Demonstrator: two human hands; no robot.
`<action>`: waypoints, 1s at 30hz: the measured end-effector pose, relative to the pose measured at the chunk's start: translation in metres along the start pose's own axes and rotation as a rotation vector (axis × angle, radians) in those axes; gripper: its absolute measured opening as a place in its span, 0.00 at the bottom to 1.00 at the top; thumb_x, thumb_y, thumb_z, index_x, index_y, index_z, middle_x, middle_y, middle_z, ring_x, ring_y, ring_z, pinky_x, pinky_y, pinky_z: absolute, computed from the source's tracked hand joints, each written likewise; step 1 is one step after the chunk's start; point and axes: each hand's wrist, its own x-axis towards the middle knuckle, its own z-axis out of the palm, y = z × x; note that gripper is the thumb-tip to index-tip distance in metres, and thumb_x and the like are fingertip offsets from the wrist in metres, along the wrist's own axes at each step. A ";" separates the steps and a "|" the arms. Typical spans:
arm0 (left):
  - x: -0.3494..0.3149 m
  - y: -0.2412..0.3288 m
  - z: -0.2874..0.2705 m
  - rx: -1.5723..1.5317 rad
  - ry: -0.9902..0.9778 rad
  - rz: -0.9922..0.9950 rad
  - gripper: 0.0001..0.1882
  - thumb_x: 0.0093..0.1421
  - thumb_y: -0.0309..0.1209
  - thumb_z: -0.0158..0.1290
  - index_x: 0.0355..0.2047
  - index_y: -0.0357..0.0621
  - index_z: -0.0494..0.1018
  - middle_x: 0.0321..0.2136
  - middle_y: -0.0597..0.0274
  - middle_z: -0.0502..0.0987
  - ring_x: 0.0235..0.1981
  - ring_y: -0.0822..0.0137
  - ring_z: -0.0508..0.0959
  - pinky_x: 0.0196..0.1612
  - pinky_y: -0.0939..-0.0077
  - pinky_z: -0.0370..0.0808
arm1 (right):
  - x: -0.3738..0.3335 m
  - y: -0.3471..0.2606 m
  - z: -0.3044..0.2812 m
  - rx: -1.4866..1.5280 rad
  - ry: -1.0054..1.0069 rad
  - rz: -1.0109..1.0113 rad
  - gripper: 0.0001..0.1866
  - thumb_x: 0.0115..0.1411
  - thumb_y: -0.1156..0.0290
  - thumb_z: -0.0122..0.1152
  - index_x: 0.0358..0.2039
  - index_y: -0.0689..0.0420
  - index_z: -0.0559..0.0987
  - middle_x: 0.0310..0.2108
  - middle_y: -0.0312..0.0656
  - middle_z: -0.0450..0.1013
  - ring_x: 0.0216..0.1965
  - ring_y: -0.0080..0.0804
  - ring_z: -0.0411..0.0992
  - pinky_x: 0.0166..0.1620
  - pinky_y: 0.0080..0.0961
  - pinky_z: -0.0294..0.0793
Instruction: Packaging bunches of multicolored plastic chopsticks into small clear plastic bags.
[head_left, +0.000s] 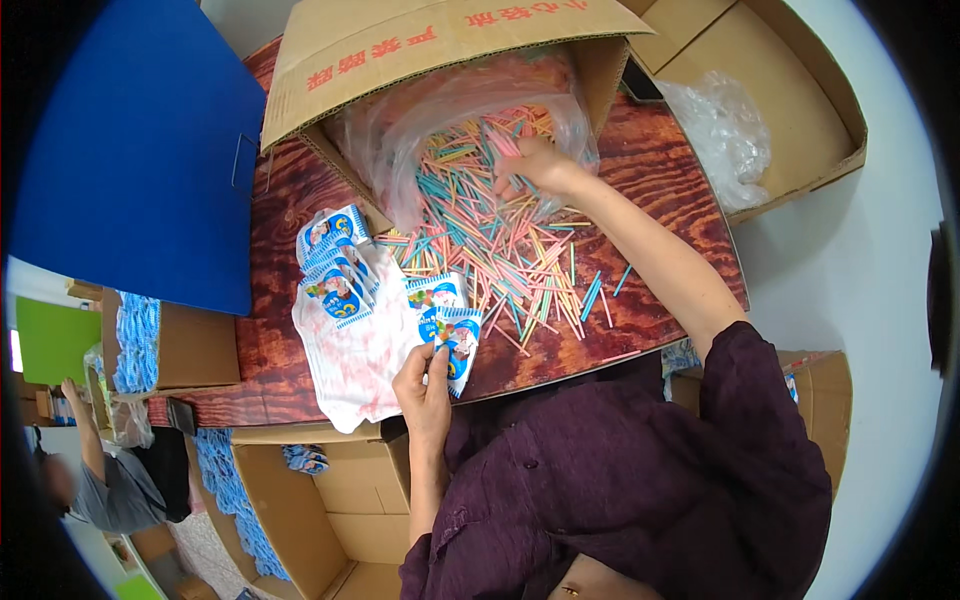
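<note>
I see the left hand [425, 388] pinching a blue-and-white packet [460, 345] at the table's [275, 365] front edge, seemingly to steady it. The right hand [540, 166] reaches among coloured sticks [475, 230]; it is blurred, so from here I can't tell whether it grips any. The carton [450, 50] opens toward the person, probably so the sticks spill within reach. A white cloth [345, 385] lies under other packets [335, 285], perhaps to keep them clean. The tabletop is red-brown, wood-patterned; beyond its left edge is a co-worker [120, 490].
</note>
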 end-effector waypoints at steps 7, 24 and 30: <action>0.000 0.001 -0.001 -0.051 -0.021 -0.074 0.07 0.63 0.26 0.49 0.35 0.33 0.73 0.26 0.70 0.74 0.28 0.82 0.68 0.31 0.87 0.66 | -0.029 0.003 0.009 0.762 -0.185 0.158 0.13 0.63 0.65 0.53 0.39 0.63 0.74 0.29 0.41 0.74 0.24 0.27 0.72 0.28 0.26 0.72; 0.070 0.039 0.080 -0.121 -0.332 0.217 0.07 0.62 0.25 0.47 0.34 0.34 0.73 0.54 0.51 0.68 0.53 0.63 0.69 0.54 0.74 0.63 | -0.114 0.018 0.088 0.497 -0.147 0.158 0.09 0.55 0.75 0.63 0.37 0.55 0.74 0.34 0.30 0.73 0.38 0.18 0.70 0.37 0.18 0.72; 0.074 0.029 0.084 -0.338 -0.002 0.247 0.08 0.64 0.28 0.46 0.34 0.36 0.73 0.46 0.56 0.73 0.46 0.72 0.70 0.49 0.78 0.66 | -0.095 0.054 0.075 0.329 0.128 -0.376 0.10 0.61 0.66 0.58 0.36 0.60 0.75 0.23 0.28 0.69 0.29 0.13 0.64 0.33 0.18 0.66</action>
